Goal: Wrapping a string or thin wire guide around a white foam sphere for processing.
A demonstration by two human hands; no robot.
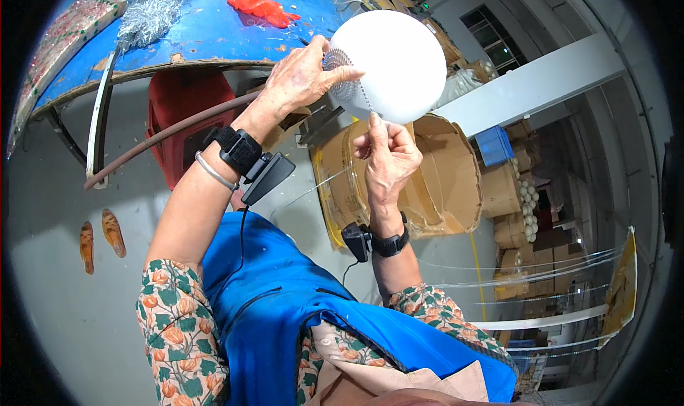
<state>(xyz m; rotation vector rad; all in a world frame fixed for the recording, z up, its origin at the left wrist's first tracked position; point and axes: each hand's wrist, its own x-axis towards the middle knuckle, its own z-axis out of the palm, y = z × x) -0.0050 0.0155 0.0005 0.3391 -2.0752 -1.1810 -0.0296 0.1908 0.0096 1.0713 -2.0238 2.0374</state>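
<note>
White ball [399, 53] held up off the bench [206, 28], cupped in left hand [303, 78]; looks light, smooth, dentable. Right hand [385, 156], just beneath, pinches a beaded strand [367, 99] against it. Best gripped by palm, broadly.

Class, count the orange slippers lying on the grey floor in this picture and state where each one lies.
2: one slipper farthest left, the other slipper just right of it, both left of the person's arm.

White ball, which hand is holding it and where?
The left hand grips the white ball on its left side; the right hand pinches a bead strand just below it.
</note>
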